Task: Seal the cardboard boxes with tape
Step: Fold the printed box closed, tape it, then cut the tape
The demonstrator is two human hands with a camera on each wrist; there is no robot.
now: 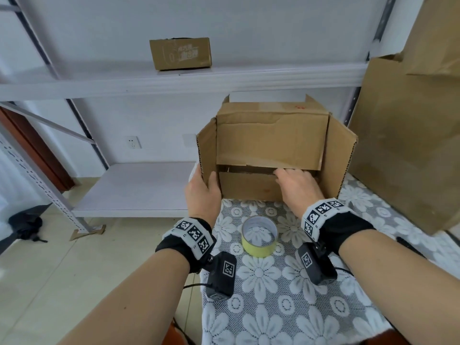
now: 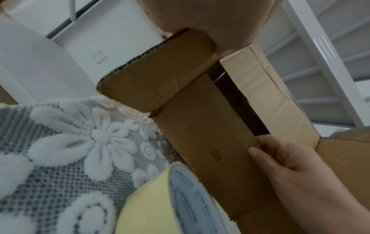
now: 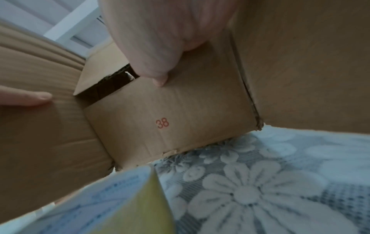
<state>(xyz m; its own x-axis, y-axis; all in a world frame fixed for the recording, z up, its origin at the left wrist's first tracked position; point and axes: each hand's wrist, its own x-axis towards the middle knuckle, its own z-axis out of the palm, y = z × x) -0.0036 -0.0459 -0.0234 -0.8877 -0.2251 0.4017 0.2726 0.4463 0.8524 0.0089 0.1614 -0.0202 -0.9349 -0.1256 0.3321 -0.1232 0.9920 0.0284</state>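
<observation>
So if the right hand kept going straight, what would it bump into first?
The right hand pinches the lower flap of the cardboard box; going on, it would likely push that flap inward, though depth is unclear.

Brown box (image 1: 271, 138), yel. tape (image 1: 258, 252), wht/gry floral cloth (image 1: 261, 295)

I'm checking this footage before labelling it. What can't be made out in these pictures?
- cardboard box interior: head view, folded flaps cover it.
- left hand fingers: head view, behind the side flap.
- tape roll end: wrist views, blurred, cut by the edge.
- shelf box print: head view, too small.
</observation>
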